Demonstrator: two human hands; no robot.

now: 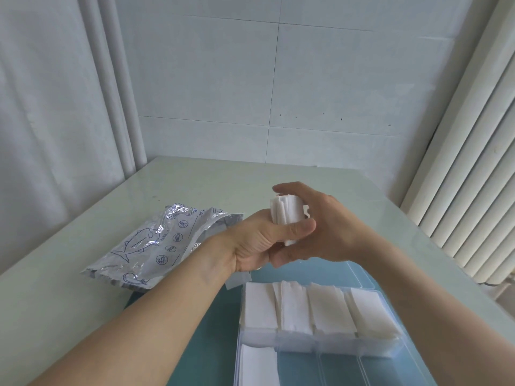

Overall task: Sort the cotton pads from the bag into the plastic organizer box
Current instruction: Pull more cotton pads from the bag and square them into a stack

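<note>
Held above the surface (348, 185), at centre: a stack of cotton pads (287, 215), upright, edges fanned at the top. Left hand (250, 243) gripping the stack from below, thumb across the front, fingers curled behind and clamped on it. Right hand (315, 232) cupped around the far and right side, fingers (289, 188) arched over the top edge, thumb under the lower end, also closed on the stack. Directly below and nearer the camera: clear plastic organizer box (390, 355) resting on a blue mat (206, 338). Far row of 4 compartments, each filled with flat white pads (295, 310), some standing above the dividers and overlapping neighbours. Near row: leftmost compartment holding pads, the others to its right showing only blue through the clear bottom. Left of the hands: foil bag (156, 246), silver, crumpled, lying flat, mouth toward the hands, lower corner just touching the mat's edge. Printed on it: a blue line-drawn dolphin or whale, a column of round icons, small lettering too blurred to read; no brand legible. Open room: pale surface bare behind the hands up to the tiled wall (278, 79), also to the right as far as the surface edge beside the white radiator (473, 176). Left edge running along a white curtain (55, 107).
</note>
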